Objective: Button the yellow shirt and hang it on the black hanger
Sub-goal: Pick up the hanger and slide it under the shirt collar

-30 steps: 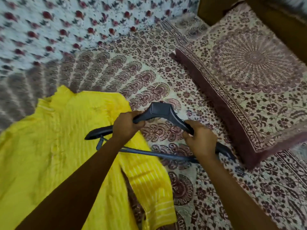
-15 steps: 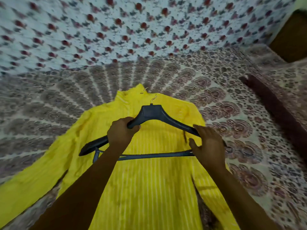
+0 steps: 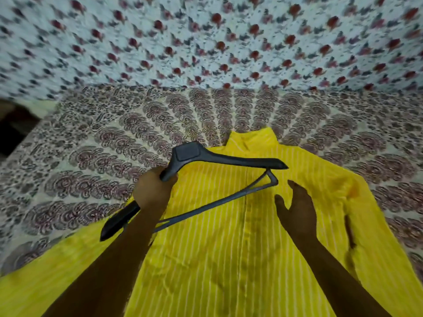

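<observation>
So over at about 9 o'clock it's just the patterned bedsheet [image 3: 91, 143], maroon paisley fans on cream, and up top from 10 to 2 o'clock there's a second fabric, a pale floral cloth [image 3: 206, 37] with little red flowers, pretty blurry. Moving in, the left hand [image 3: 152, 191] is wrapped tight around one shoulder arm of the black hanger [image 3: 225, 159], gripping it a bit below the chunky neck block. The hanger sits tilted: its lower tip pokes out toward 8 o'clock past the wrist, the neck block is at 12 from the hand, and the other shoulder arm runs off toward 3 o'clock, with the thin bottom bar slanting under it. Can't really make out the hook. Below and to the right of that is the yellow shirt [image 3: 229, 248], spread flat on the bed, collar pointing to 12, placket running straight down the middle, sleeves going off to 8 and 4 o'clock. The right hand [image 3: 295, 211] is at about 4 o'clock from the hanger's free tip, fingers loose and spread, holding nothing, over the shirt's chest; can't tell if it's touching the fabric. Count: one hanger, one shirt, two hands.
</observation>
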Available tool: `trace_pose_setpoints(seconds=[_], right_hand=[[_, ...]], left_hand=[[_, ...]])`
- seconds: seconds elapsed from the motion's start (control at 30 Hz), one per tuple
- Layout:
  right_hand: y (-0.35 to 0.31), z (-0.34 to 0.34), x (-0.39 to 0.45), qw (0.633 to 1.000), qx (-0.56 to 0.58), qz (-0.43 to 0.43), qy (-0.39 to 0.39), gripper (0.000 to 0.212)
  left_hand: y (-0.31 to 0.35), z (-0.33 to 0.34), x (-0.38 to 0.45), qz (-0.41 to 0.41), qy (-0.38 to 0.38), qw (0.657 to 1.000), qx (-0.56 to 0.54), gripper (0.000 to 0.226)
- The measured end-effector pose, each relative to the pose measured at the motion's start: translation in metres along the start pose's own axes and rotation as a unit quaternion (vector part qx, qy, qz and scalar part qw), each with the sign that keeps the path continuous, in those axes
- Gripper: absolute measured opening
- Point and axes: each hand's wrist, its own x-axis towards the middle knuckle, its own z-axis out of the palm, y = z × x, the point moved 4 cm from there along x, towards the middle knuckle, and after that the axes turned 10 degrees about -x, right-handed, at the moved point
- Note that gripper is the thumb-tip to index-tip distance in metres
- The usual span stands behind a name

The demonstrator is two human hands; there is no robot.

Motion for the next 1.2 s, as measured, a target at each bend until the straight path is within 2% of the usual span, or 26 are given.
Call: trace_pose_setpoints(seconds=[0.3, 0.4, 0.47, 0.53, 0.63, 0.77, 0.87, 0.97, 1.1, 1.2], right_hand=[[-0.034, 0.073, 0.062, 0.989, -0.071, -0.017, -0.127, 0.045], [-0.035, 0.091, 0.083, 0.984, -0.101, -0.004, -0.15, 0.054], [-0.033, 0.099, 0.094, 0.978, -0.146, 0.005, -0.148, 0.056], [-0.031, 0.104, 0.102, 0.975, -0.181, 0.004, -0.127, 0.05], [-0.029, 0.105, 0.109, 0.978, -0.191, 0.006, -0.087, 0.035], [-0.024, 0.105, 0.117, 0.98, -0.183, 0.017, -0.082, 0.025], [-0.015, 0.099, 0.123, 0.993, -0.078, 0.066, -0.051, 0.025], [-0.017, 0.099, 0.122, 0.997, -0.028, 0.044, -0.056, 0.024], [-0.032, 0.111, 0.117, 0.989, -0.101, 0.009, -0.103, 0.052], [-0.037, 0.113, 0.124, 0.983, -0.156, 0.026, -0.094, 0.043]], left_hand=[[-0.025, -0.012, 0.037, -0.033, 0.051, 0.997, 0.043, 0.026], [-0.04, -0.019, 0.056, -0.031, 0.061, 0.995, 0.072, 0.027], [-0.048, -0.018, 0.066, -0.042, 0.062, 0.994, 0.079, 0.027], [-0.052, -0.014, 0.069, -0.049, 0.068, 0.993, 0.08, 0.028], [-0.053, -0.004, 0.071, -0.051, 0.058, 0.994, 0.072, 0.028], [-0.052, 0.002, 0.069, -0.062, 0.074, 0.992, 0.084, 0.03], [-0.054, 0.001, 0.068, -0.05, 0.075, 0.993, 0.078, 0.027], [-0.056, -0.004, 0.066, -0.048, 0.08, 0.992, 0.08, 0.027], [-0.056, -0.006, 0.061, -0.047, 0.083, 0.992, 0.088, 0.025], [-0.049, -0.004, 0.056, -0.039, 0.078, 0.992, 0.094, 0.027]])
